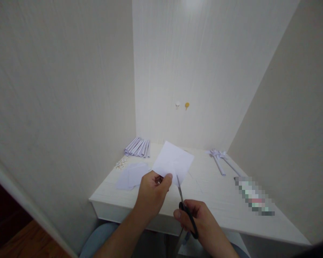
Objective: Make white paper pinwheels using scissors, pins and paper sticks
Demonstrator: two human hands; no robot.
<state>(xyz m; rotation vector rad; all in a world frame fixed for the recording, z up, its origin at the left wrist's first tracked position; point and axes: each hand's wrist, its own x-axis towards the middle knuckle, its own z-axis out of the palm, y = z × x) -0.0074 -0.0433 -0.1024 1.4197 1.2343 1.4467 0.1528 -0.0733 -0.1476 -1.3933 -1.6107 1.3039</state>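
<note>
My left hand [153, 191] pinches the near edge of a white square sheet of paper [173, 161] and holds it up above the white table [215, 200]. My right hand [196, 220] grips black-handled scissors [183, 204]. Their blades point up and away, with the tips touching the paper's lower edge just right of my left thumb.
A bundle of folded paper strips [137, 147] lies at the back left, small white bits [121, 164] beside it, flat paper pieces [131, 176] nearer. Folded paper shapes with long stems [219, 159] lie at the right, and a blurred-out object [254, 197]. Walls enclose three sides.
</note>
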